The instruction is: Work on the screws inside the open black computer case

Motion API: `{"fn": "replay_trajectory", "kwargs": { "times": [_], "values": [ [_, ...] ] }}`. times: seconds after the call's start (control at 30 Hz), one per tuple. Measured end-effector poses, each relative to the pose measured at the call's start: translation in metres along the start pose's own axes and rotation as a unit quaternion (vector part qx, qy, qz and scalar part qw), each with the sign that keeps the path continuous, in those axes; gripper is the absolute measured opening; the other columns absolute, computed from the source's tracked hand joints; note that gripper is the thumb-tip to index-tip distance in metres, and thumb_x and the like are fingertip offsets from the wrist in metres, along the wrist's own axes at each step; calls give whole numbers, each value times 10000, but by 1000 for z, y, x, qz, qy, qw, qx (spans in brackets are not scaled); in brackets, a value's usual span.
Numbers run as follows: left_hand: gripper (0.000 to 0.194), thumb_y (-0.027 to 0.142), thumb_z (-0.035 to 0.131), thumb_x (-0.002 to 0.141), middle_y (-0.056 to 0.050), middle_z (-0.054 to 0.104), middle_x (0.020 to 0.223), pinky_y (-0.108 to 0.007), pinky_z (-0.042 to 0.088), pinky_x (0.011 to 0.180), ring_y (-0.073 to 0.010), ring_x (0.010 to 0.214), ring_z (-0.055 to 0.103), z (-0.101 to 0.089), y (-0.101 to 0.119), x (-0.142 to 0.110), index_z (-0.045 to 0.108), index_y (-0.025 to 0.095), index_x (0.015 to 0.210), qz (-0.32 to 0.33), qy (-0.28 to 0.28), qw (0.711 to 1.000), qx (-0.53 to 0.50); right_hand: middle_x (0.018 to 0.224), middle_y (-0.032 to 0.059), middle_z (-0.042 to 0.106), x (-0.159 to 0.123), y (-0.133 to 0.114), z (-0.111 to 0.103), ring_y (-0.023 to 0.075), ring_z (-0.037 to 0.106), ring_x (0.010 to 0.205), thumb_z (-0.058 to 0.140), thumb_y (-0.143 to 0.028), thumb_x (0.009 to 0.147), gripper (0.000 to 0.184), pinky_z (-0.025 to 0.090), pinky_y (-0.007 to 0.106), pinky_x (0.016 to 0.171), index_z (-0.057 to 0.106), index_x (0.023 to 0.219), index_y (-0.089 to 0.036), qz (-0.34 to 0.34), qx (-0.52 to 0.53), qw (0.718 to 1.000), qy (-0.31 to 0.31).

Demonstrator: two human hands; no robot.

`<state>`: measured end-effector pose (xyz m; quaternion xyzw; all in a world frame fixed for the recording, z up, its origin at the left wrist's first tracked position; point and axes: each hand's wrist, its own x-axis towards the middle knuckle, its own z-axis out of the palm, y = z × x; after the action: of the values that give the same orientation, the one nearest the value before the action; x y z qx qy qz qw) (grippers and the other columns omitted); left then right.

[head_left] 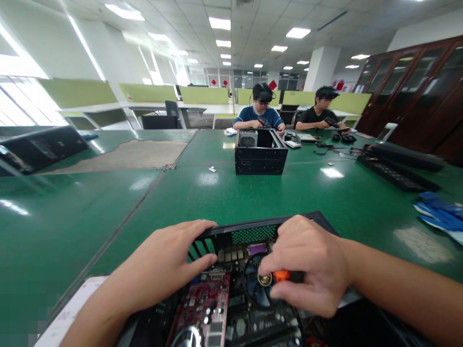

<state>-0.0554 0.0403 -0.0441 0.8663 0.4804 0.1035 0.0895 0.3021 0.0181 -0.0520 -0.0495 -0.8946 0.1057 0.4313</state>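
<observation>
An open black computer case (253,231) lies at the near edge of the green table, with a red circuit card (210,303) and a round cooler fan (256,284) inside. My left hand (162,265) rests on the case's rear wall, fingers curled over its rim. My right hand (307,270) is closed round a tool with an orange collar (281,275), its tip over the fan's hub.
A second open black case (259,153) stands mid-table. Two people sit at the far side, holding tools. Black panels (398,168) lie at the right, blue gloves (439,212) near the right edge, another black case (36,147) at the left, white paper (68,313) near me.
</observation>
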Motion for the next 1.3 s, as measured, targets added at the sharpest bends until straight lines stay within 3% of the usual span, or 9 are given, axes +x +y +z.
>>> {"fn": "replay_trajectory", "kwargs": {
  "times": [0.17,0.27,0.67,0.9,1.07,1.3],
  "values": [
    [594,625,817,1096,-112,973,1533,-637,735,1276,-443,1359,946,0,-1,-1,895,342,1612,9,1,1000,-2,1041,75,955,6,-3,-5,207,884,808,736,-282,1257,206,697,323,755,816,1414,-176,19,-2,999,32],
    [591,632,834,1091,-109,975,1526,-629,732,1280,-438,1351,948,1,-3,-2,898,343,1603,13,9,1000,-6,1097,106,970,8,-3,-6,227,928,927,692,-287,1321,195,720,338,832,807,1417,-163,4,-3,1000,14],
    [580,609,869,1080,-92,974,1533,-594,718,1305,-422,1375,944,1,-3,-2,893,346,1597,15,12,1000,-8,1095,117,970,8,-1,-2,222,942,939,609,-291,1379,240,687,345,804,790,1425,-141,-17,-16,999,-29],
    [627,607,829,1079,-130,959,1570,-664,708,1319,-454,1398,933,0,2,-1,884,305,1625,1,-7,1000,-8,1127,119,971,6,1,1,236,945,982,645,-284,1351,231,705,352,837,775,1489,-152,-12,-10,999,-35],
    [592,618,837,1087,-110,971,1547,-613,720,1301,-427,1379,942,0,0,-1,895,333,1603,17,6,1000,-14,1118,114,969,2,3,3,237,931,954,626,-292,1358,238,692,358,824,773,1493,-162,-2,-14,998,-61],
    [626,622,828,1080,-125,962,1566,-648,713,1317,-448,1399,935,0,0,-1,883,320,1626,7,2,1000,-6,886,11,889,-3,9,11,195,798,672,832,-495,1315,319,554,355,641,841,1400,-188,-32,-49,998,-26]
  ]
}}
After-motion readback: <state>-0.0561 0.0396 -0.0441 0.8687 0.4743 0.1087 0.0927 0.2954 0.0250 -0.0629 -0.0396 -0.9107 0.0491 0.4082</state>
